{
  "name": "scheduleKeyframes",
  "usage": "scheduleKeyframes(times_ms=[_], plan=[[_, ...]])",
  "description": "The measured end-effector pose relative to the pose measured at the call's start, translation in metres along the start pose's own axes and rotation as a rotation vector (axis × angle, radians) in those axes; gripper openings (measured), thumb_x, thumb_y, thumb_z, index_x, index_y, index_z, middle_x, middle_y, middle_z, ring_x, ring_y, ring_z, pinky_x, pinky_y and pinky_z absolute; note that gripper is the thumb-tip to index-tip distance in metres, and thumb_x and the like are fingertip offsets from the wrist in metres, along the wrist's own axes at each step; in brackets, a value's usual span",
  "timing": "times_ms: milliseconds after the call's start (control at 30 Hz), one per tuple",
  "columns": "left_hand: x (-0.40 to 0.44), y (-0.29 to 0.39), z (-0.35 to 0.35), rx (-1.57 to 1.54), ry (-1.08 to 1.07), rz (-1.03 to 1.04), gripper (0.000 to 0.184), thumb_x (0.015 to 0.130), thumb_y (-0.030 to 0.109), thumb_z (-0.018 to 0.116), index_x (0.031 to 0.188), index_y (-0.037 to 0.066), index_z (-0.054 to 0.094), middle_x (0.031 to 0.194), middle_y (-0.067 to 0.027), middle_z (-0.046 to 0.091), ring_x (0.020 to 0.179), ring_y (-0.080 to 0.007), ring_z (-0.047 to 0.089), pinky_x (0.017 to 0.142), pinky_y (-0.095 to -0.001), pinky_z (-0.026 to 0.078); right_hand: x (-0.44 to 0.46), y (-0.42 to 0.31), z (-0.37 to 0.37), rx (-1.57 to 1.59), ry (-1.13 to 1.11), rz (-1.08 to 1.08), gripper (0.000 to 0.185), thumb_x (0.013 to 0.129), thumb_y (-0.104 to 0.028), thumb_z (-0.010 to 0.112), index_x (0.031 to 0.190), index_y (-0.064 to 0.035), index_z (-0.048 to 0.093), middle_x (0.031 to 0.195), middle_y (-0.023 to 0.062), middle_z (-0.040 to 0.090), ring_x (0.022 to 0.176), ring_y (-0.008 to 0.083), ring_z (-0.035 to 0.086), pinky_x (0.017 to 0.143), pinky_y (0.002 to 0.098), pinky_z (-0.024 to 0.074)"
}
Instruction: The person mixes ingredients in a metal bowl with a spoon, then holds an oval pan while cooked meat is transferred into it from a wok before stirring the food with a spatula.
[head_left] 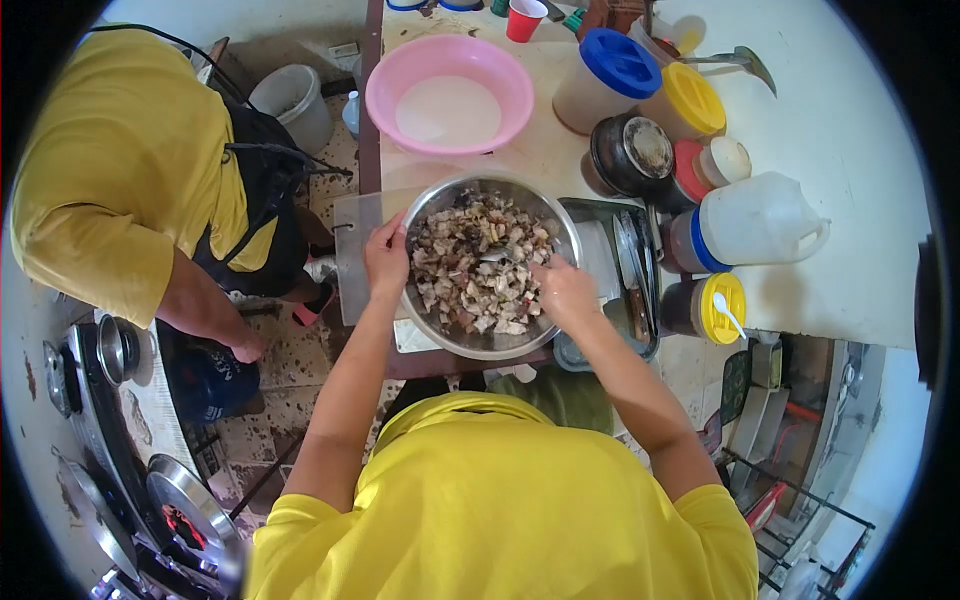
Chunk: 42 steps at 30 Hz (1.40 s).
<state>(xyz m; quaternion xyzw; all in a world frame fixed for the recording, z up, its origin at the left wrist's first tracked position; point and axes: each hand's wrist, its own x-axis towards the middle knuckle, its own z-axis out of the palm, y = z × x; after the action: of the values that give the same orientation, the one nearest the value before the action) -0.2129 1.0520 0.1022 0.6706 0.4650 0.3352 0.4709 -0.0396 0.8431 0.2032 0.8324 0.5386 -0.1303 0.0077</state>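
Person in a yellow shirt [120, 170] stands at left. The left hand's [386, 258] fingers grasp the left rim of a steel bowl [480, 349] on the worktop [548, 165]. Full of chopped food [465, 275], it looks heavy, stiff and smooth, best held by the rim; the pieces seem soft. A pink basin [384, 100] lies beyond. The right hand's [568, 292] fingers clench a spoon [495, 255] in the food. Just right, a tray [577, 353] with knives [628, 250] hems in the bowl; then jars [678, 308] and a jug [755, 220].
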Motion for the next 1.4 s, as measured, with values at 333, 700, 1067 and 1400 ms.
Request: scheduleKeyframes(times_ms=[333,700,1067,1400], plan=[[0.004,-0.006,0.001,-0.069,-0.034,-0.154,0.025,0.086,0.009,0.058,0.110,0.014,0.066,0.100,-0.0112,0.064,0.092,-0.0198,0.061,0.082,-0.0291,0.045,0.050,0.042,-0.009,-0.045,0.011,0.184,0.017,0.075,-0.011,0.054,0.085,-0.0100,0.068,0.087,0.0202,0.064,0.082,0.0354,0.064,0.074,0.0437,0.0508],[0.004,-0.006,0.004,-0.205,0.010,-0.117,0.022,0.087,0.009,0.058,0.107,0.009,0.067,0.102,-0.0107,0.064,0.092,-0.0174,0.060,0.082,-0.0274,0.045,0.080,0.047,0.027,0.399,-0.022,-0.326,0.025,0.078,-0.010,0.054,0.098,-0.0114,0.069,0.088,0.0164,0.064,0.080,0.0340,0.061,0.073,0.0420,0.0491],[0.001,-0.003,0.004,-0.213,0.010,-0.144,0.021,0.087,0.009,0.057,0.106,0.006,0.066,0.097,-0.0080,0.066,0.082,-0.0133,0.059,0.074,-0.0257,0.047,-0.078,0.015,0.018,0.171,0.221,-0.197,0.047,0.073,-0.001,0.056,0.117,-0.0162,0.059,0.084,0.0070,0.051,0.065,0.0271,0.058,0.054,0.0395,0.0484],[0.002,-0.008,0.004,-0.284,-0.003,-0.111,0.022,0.089,0.009,0.057,0.108,0.006,0.066,0.096,-0.0046,0.065,0.079,-0.0111,0.058,0.070,-0.0236,0.047,-0.057,-0.014,0.027,0.079,0.038,0.044,0.034,0.077,-0.009,0.053,0.111,-0.0111,0.061,0.089,0.0157,0.053,0.069,0.0338,0.062,0.060,0.0425,0.0510]])
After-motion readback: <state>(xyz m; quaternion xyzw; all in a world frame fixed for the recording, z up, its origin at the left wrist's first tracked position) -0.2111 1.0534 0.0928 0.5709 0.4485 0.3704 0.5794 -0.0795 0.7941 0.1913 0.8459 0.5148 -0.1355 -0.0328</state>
